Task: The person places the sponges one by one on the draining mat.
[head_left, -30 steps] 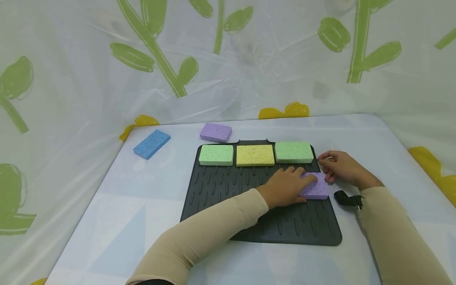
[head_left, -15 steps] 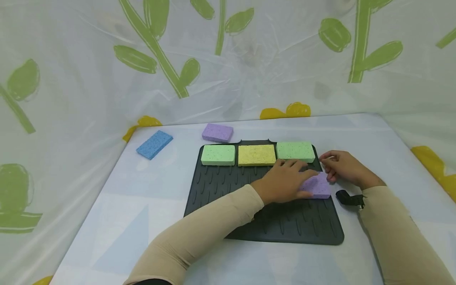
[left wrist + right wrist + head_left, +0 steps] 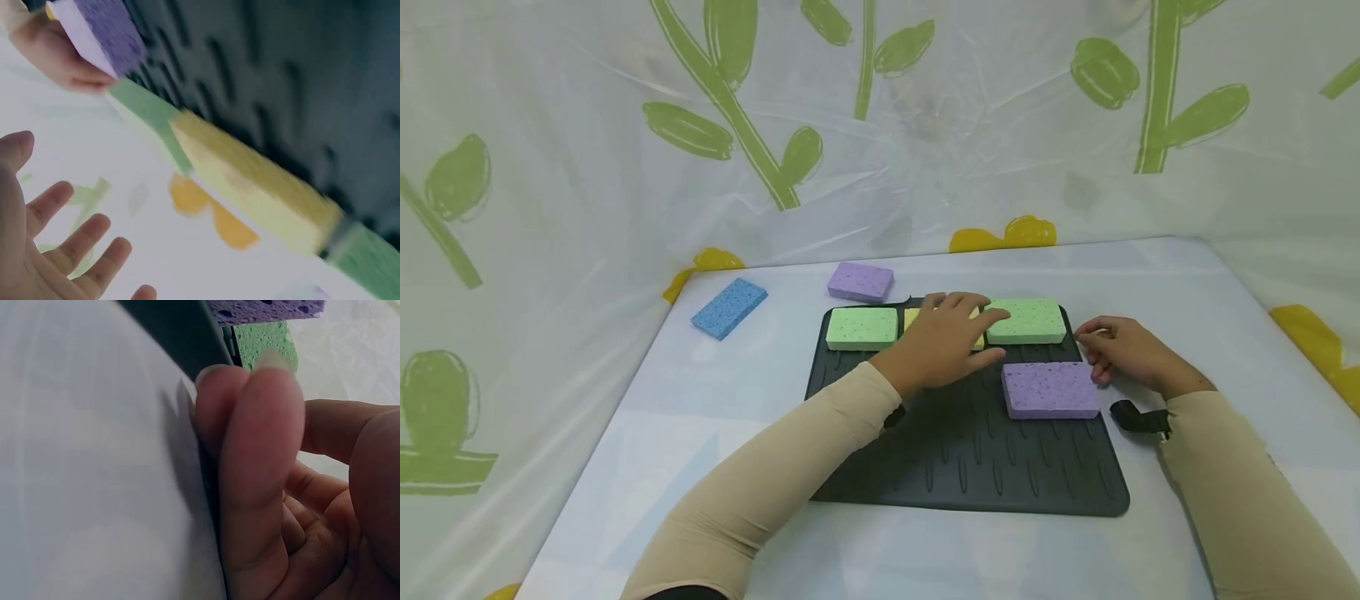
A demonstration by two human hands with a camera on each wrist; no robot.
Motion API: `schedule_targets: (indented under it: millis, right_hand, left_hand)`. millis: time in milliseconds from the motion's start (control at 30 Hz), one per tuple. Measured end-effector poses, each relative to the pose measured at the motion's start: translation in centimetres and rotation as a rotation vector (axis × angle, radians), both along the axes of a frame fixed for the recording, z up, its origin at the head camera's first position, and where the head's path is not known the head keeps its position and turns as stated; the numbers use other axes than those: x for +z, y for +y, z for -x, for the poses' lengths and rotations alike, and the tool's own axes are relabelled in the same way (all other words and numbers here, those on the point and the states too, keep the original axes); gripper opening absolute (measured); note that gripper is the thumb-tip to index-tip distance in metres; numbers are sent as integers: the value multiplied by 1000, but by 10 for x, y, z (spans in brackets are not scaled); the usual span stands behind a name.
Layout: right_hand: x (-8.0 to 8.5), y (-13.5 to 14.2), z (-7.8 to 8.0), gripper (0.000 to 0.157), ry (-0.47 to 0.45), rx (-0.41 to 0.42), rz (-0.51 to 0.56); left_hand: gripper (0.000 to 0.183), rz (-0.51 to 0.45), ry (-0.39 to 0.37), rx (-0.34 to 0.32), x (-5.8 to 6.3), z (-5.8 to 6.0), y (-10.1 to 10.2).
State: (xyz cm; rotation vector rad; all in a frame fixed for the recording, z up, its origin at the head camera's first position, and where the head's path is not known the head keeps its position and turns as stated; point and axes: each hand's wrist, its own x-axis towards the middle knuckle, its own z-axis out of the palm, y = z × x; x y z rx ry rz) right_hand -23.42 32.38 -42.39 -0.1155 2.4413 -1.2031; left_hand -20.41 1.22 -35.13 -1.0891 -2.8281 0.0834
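My left hand (image 3: 942, 342) hovers above the yellow sponge (image 3: 910, 318), its fingers spread and holding nothing; in the left wrist view the palm and fingers stand apart. A purple sponge (image 3: 1049, 392) lies flat on the black ridged mat (image 3: 970, 467), by its right edge. My right hand (image 3: 1131, 354) rests at the mat's right edge beside that sponge, fingers curled. In the right wrist view its fingertips (image 3: 265, 412) meet the mat's rim (image 3: 187, 337); whether they pinch it is hidden. Green sponges (image 3: 862, 329) (image 3: 1027, 322) flank the yellow one along the mat's back edge.
Behind the mat lies another purple sponge (image 3: 861, 282). A blue sponge (image 3: 729, 308) sits slantwise at the table's back left. A patterned curtain (image 3: 925, 167) rises beyond the table (image 3: 700, 400). A black device (image 3: 1138, 417) juts from the right wrist.
My left hand has let go of the purple sponge and moved left and back, over the yellow sponge. The purple sponge stays on the mat. My right hand stays by the mat's edge.
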Motion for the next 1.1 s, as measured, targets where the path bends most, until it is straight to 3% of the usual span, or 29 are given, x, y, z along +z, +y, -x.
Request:
schedule_targets:
  millis: [100,267,400,800,1100]
  right_hand:
    - [0,-1,-1,47,4,-5,2]
    - [0,-5,0,45,6,-7,0]
    - [1,-6,-2,46,1,-3,-4]
    - [3,-4,-3,47,-11,-7,-26]
    - [0,-3,-2,46,4,-9,-21]
  left_hand:
    - [55,-25,28,44,3,7,-17]
    - [54,-88,16,134,13,16,-53]
    - [56,-119,-3,210,13,23,-84]
    - [61,-238,-64,513,-1,46,-183]
    - [63,-216,-110,711,-13,55,-238]
